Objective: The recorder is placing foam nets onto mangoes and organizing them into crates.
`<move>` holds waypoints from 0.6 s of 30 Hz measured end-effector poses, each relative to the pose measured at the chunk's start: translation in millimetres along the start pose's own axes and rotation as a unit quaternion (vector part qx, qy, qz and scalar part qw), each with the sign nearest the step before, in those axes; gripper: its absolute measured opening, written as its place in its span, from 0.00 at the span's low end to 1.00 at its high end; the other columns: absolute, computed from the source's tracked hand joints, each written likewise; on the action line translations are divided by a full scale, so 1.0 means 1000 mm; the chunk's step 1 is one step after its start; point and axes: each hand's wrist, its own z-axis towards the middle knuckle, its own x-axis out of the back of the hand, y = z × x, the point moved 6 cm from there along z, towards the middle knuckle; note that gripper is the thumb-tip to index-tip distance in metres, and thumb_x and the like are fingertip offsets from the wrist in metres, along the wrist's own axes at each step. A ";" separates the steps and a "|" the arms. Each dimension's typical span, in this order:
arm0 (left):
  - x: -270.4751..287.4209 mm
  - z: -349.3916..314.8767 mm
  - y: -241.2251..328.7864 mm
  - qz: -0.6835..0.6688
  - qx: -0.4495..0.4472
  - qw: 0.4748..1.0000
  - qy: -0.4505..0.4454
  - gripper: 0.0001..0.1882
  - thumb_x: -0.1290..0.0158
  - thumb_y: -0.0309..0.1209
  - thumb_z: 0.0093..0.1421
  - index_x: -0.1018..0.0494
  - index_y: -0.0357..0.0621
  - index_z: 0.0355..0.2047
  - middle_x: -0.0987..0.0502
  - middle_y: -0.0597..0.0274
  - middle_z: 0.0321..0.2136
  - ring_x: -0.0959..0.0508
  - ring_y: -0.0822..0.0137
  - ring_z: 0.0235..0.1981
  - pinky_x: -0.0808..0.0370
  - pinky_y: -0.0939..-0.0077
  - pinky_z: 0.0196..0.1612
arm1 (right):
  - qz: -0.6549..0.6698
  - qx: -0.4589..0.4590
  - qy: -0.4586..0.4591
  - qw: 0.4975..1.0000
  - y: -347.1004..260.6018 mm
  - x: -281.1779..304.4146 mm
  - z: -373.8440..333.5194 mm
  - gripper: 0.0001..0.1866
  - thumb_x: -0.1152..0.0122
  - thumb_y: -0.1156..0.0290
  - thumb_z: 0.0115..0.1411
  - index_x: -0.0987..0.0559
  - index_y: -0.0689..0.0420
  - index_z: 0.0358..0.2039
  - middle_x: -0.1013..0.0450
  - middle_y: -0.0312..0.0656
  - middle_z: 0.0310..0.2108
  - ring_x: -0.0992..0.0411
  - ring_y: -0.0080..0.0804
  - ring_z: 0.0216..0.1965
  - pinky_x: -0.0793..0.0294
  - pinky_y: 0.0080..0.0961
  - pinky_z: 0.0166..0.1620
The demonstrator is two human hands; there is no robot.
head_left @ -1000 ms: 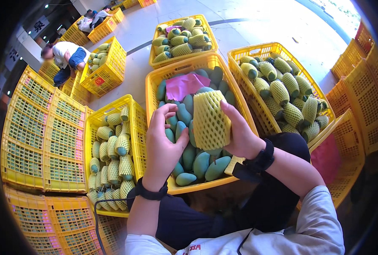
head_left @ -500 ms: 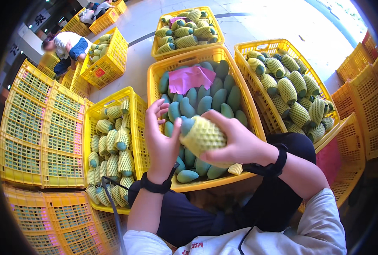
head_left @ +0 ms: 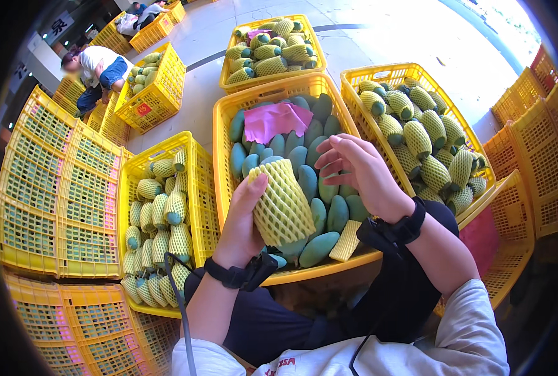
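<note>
My left hand (head_left: 240, 224) is closed around a green mango in a pale yellow foam net sleeve (head_left: 283, 202). The sleeve covers most of the fruit, with bluish-green skin showing at both ends. My right hand (head_left: 374, 177) is raised to the right, apart from that mango, fingers spread and holding nothing. Both hands are over a yellow plastic crate (head_left: 316, 273) filled with bare green mangoes (head_left: 338, 214). A torn pink sheet (head_left: 277, 120) lies on the fruit toward the far side. Near the front right corner rests a flat, loose foam net sleeve (head_left: 346, 241).
Sleeved mangoes fill a crate at left (head_left: 205, 194), one at right (head_left: 379, 68) and one beyond (head_left: 272, 78). Stacked yellow crates (head_left: 33, 188) stand far left, and others (head_left: 511, 238) at right. A person (head_left: 97, 67) bends by a crate at upper left.
The sleeved mango has passed from my right hand to my left and now stands more upright. My right hand has let go and moved right, uncovering the loose sleeve.
</note>
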 end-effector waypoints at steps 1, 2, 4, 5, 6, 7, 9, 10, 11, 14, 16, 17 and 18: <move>0.000 -0.001 -0.001 0.000 0.018 1.000 0.006 0.25 0.52 0.46 0.59 0.36 0.39 0.48 0.28 0.55 0.41 0.26 0.65 0.42 0.28 0.69 0.46 | 0.028 -0.018 0.033 0.999 0.005 0.004 0.002 0.18 0.53 0.56 0.61 0.28 0.58 0.38 0.27 0.41 0.32 0.29 0.26 0.34 0.30 0.23 0.38; -0.001 -0.003 0.000 0.002 0.017 1.000 0.004 0.25 0.52 0.46 0.59 0.36 0.39 0.48 0.28 0.55 0.41 0.26 0.65 0.42 0.28 0.69 0.46 | 0.042 -0.058 0.047 0.996 0.013 0.004 0.003 0.19 0.52 0.54 0.60 0.29 0.58 0.37 0.28 0.42 0.32 0.29 0.28 0.34 0.30 0.24 0.39; -0.001 -0.006 0.008 -0.063 -0.030 0.998 0.008 0.24 0.53 0.45 0.59 0.36 0.39 0.49 0.28 0.55 0.42 0.27 0.64 0.44 0.32 0.66 0.51 | 0.086 -0.112 -0.014 0.990 0.026 -0.007 0.001 0.23 0.52 0.50 0.59 0.30 0.58 0.43 0.28 0.44 0.36 0.29 0.30 0.37 0.31 0.26 0.41; 0.001 -0.006 0.011 -0.080 0.006 0.997 0.000 0.30 0.52 0.44 0.58 0.42 0.35 0.53 0.32 0.49 0.48 0.31 0.60 0.50 0.37 0.63 0.55 | 0.109 -0.134 -0.045 0.984 0.031 -0.013 -0.002 0.25 0.52 0.49 0.59 0.31 0.58 0.45 0.28 0.45 0.37 0.29 0.31 0.38 0.31 0.26 0.42; -0.006 -0.006 0.018 -0.114 -0.019 0.991 -0.068 0.33 0.51 0.44 0.57 0.46 0.33 0.55 0.36 0.45 0.50 0.34 0.57 0.53 0.38 0.62 0.56 | 0.179 -0.140 -0.124 0.966 0.031 -0.025 -0.006 0.27 0.52 0.50 0.59 0.33 0.58 0.49 0.29 0.44 0.40 0.30 0.30 0.41 0.32 0.27 0.46; -0.007 -0.004 0.022 -0.121 -0.027 0.988 -0.088 0.37 0.50 0.44 0.56 0.51 0.31 0.57 0.40 0.41 0.53 0.37 0.54 0.55 0.39 0.60 0.57 | 0.187 -0.118 -0.111 0.969 0.033 -0.032 -0.004 0.25 0.50 0.52 0.59 0.34 0.56 0.50 0.30 0.41 0.42 0.30 0.30 0.42 0.32 0.29 0.47; -0.012 -0.007 0.025 -0.127 -0.037 0.980 -0.146 0.40 0.50 0.42 0.55 0.56 0.31 0.58 0.46 0.36 0.57 0.43 0.48 0.59 0.43 0.58 0.60 | 0.232 -0.134 -0.081 0.960 0.030 -0.031 -0.005 0.24 0.46 0.53 0.57 0.33 0.54 0.49 0.30 0.40 0.41 0.30 0.27 0.42 0.27 0.29 0.41; -0.012 -0.008 0.026 -0.078 -0.044 0.986 -0.143 0.40 0.51 0.42 0.55 0.55 0.30 0.58 0.47 0.34 0.57 0.44 0.46 0.60 0.44 0.56 0.60 | 0.268 -0.158 -0.051 0.949 0.027 -0.027 -0.002 0.23 0.46 0.54 0.57 0.33 0.53 0.48 0.30 0.39 0.41 0.30 0.28 0.42 0.27 0.31 0.40; -0.015 -0.009 0.024 -0.040 -0.049 0.985 -0.158 0.40 0.51 0.42 0.55 0.55 0.29 0.58 0.49 0.31 0.57 0.45 0.44 0.60 0.44 0.54 0.60 | 0.312 -0.127 -0.030 0.941 0.017 -0.020 -0.002 0.23 0.48 0.56 0.58 0.33 0.54 0.49 0.31 0.40 0.43 0.31 0.31 0.43 0.28 0.32 0.44; -0.016 -0.010 0.015 0.024 -0.019 0.993 -0.114 0.34 0.50 0.38 0.53 0.48 0.34 0.56 0.40 0.40 0.53 0.36 0.51 0.55 0.37 0.61 0.55 | 0.353 0.054 -0.014 0.934 -0.037 0.026 -0.006 0.23 0.48 0.55 0.58 0.34 0.54 0.49 0.31 0.41 0.42 0.31 0.34 0.43 0.30 0.34 0.47; -0.017 -0.010 0.013 0.044 0.002 0.995 -0.091 0.30 0.49 0.36 0.52 0.44 0.35 0.52 0.35 0.45 0.49 0.32 0.56 0.51 0.33 0.67 0.51 | 0.270 0.177 0.018 0.946 -0.074 0.067 -0.020 0.24 0.50 0.54 0.59 0.34 0.56 0.50 0.31 0.42 0.41 0.31 0.35 0.43 0.30 0.34 0.48; -0.018 -0.010 0.012 0.060 0.013 0.994 -0.087 0.29 0.49 0.35 0.52 0.43 0.36 0.51 0.34 0.47 0.47 0.30 0.57 0.49 0.32 0.69 0.49 | 0.224 0.252 0.050 0.940 -0.085 0.087 -0.036 0.23 0.49 0.55 0.59 0.33 0.56 0.49 0.30 0.42 0.41 0.31 0.35 0.43 0.29 0.34 0.47; -0.018 -0.009 0.011 0.069 0.020 0.995 -0.073 0.27 0.49 0.34 0.51 0.41 0.36 0.49 0.32 0.48 0.45 0.29 0.58 0.46 0.31 0.69 0.47 | 0.206 0.260 0.114 0.936 -0.086 0.114 -0.050 0.22 0.49 0.56 0.60 0.33 0.56 0.49 0.30 0.42 0.42 0.31 0.35 0.43 0.28 0.34 0.46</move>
